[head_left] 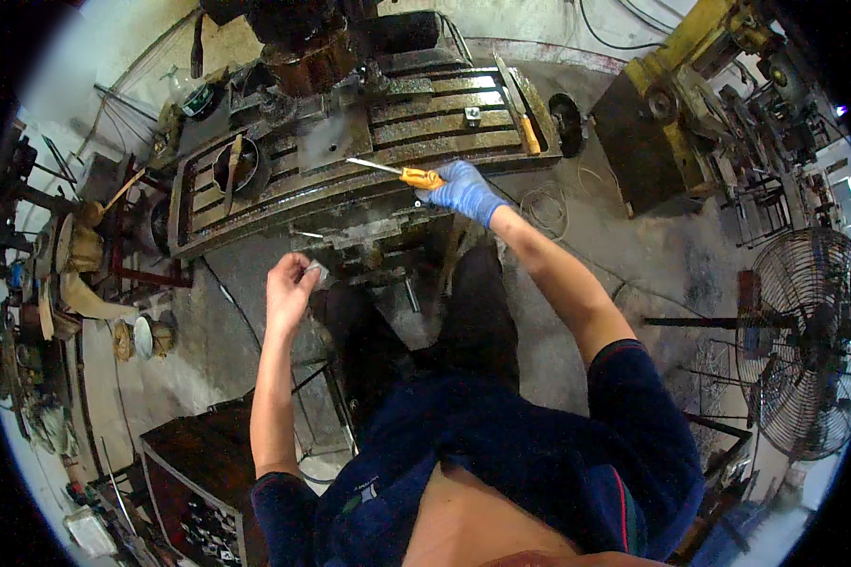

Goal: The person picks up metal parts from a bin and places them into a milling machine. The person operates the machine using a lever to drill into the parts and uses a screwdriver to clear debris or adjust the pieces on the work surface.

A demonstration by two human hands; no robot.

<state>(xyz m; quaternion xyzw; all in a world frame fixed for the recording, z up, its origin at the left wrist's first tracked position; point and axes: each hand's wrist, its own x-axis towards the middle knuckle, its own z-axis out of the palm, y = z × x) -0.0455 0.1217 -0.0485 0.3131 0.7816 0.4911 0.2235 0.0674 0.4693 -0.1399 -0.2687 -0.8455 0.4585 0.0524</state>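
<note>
The gloved right hand [459, 185] curls around a yellow-handled screwdriver [418, 178], its shaft [373, 165] extending leftward; the left hand [288, 283] pinches 1 small pale piece [320, 272].

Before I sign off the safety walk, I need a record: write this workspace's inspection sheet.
Surface: slotted metal machine table.
Job's things: yellow-handled screwdriver; small pale piece, kind unclear.
Clutter: orange-handled file, small metal block and dark bowl on the table.
Hands: gloved right hand grips the screwdriver; bare left hand pinches the pale piece.
Cables: black cable against the wall; thin coil on the floor.
Surroundings: standing fan and yellowish machine to the right.
</note>
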